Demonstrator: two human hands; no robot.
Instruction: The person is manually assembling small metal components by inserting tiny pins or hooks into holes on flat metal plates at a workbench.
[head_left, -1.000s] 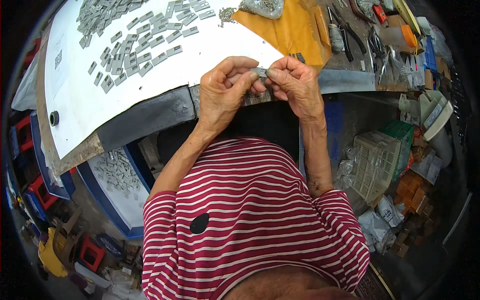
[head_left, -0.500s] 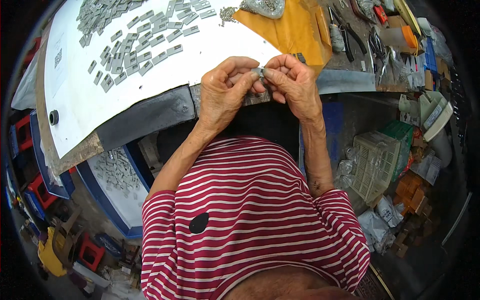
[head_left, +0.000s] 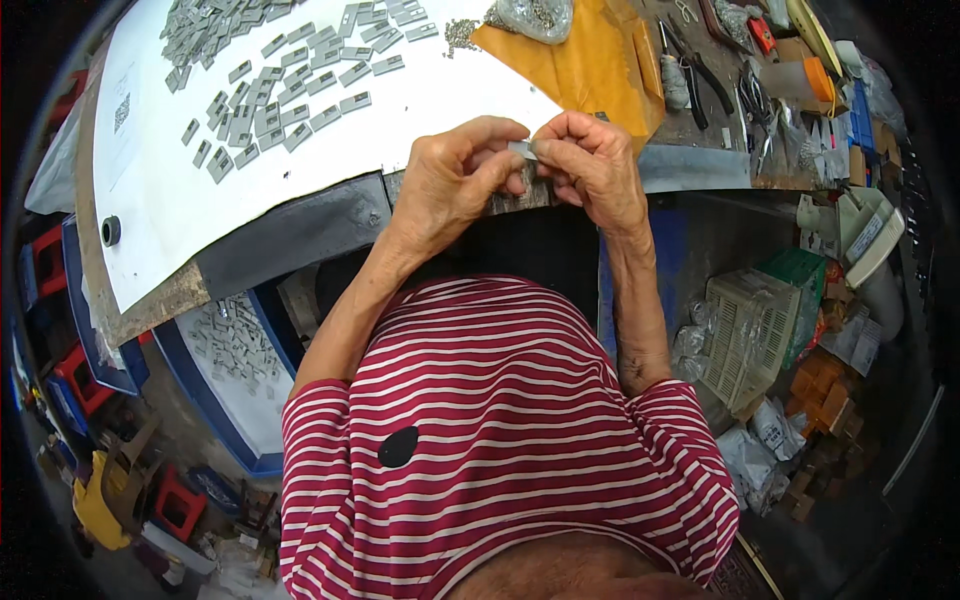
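A small grey rectangular block [head_left: 521, 149] is held over the table's near edge, between both hands. My left hand [head_left: 447, 178] pinches it from the left with thumb and forefinger. From the right, my right hand [head_left: 597, 168] has its thumb and forefinger closed at the block's other end; whether a tiny part is also between those fingertips cannot be made out. Similar grey blocks with a dark slot [head_left: 326, 117] lie loose on the white sheet [head_left: 210, 225], up and left of my hands. Farther back is a dense pile of grey blocks [head_left: 205, 35].
Tiny metal parts [head_left: 460, 36] lie beside an orange-brown envelope [head_left: 590, 75], with a clear bag [head_left: 535, 18] on top. Pliers [head_left: 706, 85] and other tools are at the right. A black ring [head_left: 111, 231] sits at the left edge. Below it, a blue-rimmed tray [head_left: 265, 462] holds more grey pieces.
My left forefinger and thumb have spread slightly apart, showing more of the grey block. The right hand still pinches at its end. The whole view has shifted a little.
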